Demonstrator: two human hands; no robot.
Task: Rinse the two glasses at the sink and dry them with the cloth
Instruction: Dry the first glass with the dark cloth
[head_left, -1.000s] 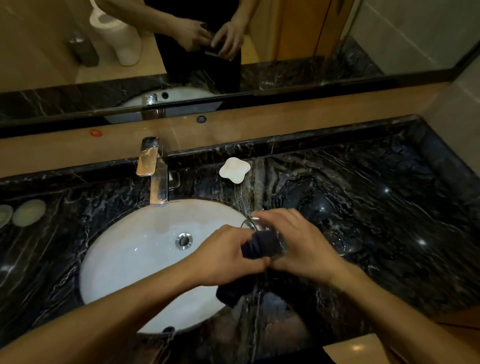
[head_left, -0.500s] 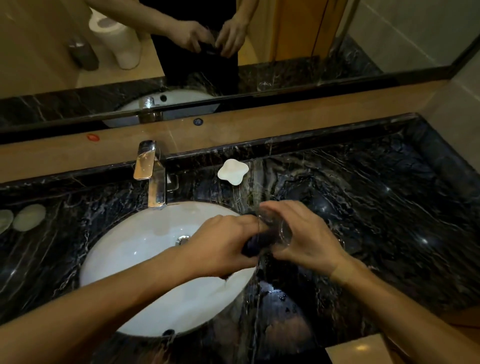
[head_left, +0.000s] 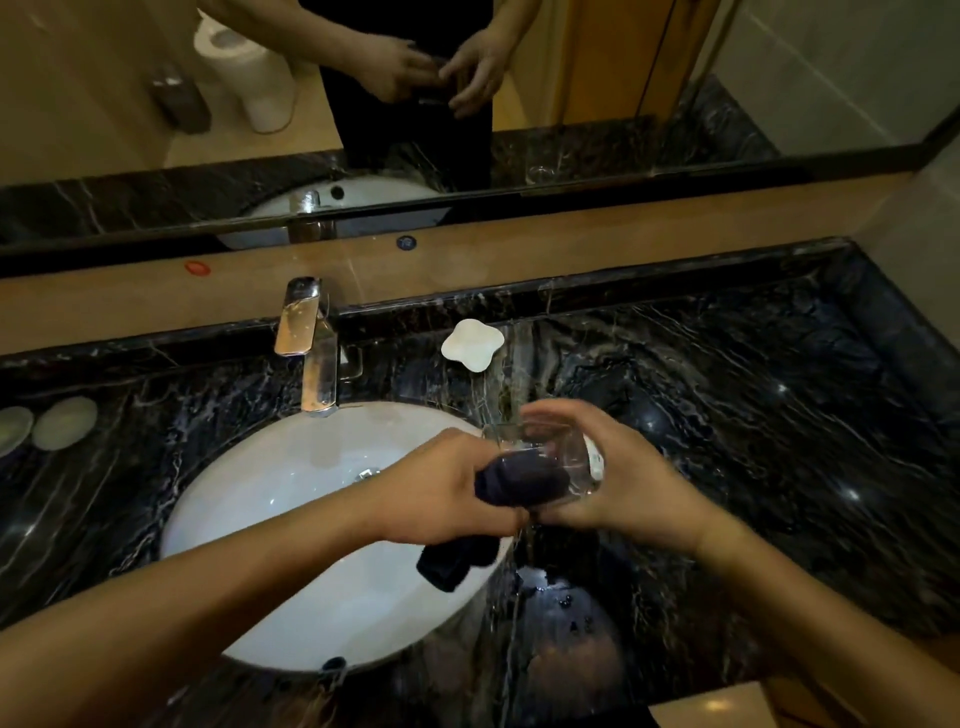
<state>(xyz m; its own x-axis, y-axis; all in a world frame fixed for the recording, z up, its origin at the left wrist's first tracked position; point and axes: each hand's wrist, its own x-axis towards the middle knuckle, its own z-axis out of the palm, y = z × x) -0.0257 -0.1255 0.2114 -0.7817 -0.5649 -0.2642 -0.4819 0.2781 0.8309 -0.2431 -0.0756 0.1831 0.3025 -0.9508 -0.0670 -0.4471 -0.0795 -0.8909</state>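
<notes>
Over the right rim of the white sink (head_left: 249, 499), the right hand (head_left: 618, 483) grips a clear glass (head_left: 550, 457) tipped on its side, mouth toward the left hand (head_left: 436, 493). That left hand is closed around a dark cloth (head_left: 519, 480), which is pushed into the glass; a loose end hangs below over the sink's edge. Behind the sink stands a chrome faucet (head_left: 311, 348), with a white dish (head_left: 472, 343) just to its right on the black marble counter (head_left: 753, 415).
</notes>
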